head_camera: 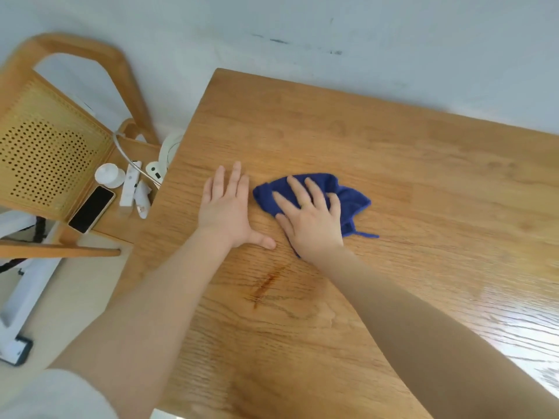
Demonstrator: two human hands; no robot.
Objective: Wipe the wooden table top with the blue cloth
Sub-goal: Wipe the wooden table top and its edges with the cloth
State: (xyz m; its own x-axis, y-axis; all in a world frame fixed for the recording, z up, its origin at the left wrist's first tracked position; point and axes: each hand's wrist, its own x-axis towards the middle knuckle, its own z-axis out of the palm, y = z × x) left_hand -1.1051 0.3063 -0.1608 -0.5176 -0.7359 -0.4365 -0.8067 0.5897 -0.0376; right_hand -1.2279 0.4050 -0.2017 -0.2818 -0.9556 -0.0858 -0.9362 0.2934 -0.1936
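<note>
Both hands flat on the table, the right one pressing the cloth.

The right hand (311, 219) lies palm down on the blue cloth (348, 201), fingers straight and slightly spread, pointing to 11 o'clock; the cloth shows beyond the fingertips and out to 3 o'clock of the hand, bunched, with a thin tail at 4 o'clock. The left hand (228, 207) rests flat on bare wood at 9 o'clock of the cloth, just beside it, fingers together, thumb out. The table (423, 176) is grained wood with a dark streak (266, 284) between the forearms, perhaps a stain. At 9 o'clock stands a chair (51, 155) bearing a phone (91, 208) and small white items. A pale wall (332, 31) runs behind.
</note>
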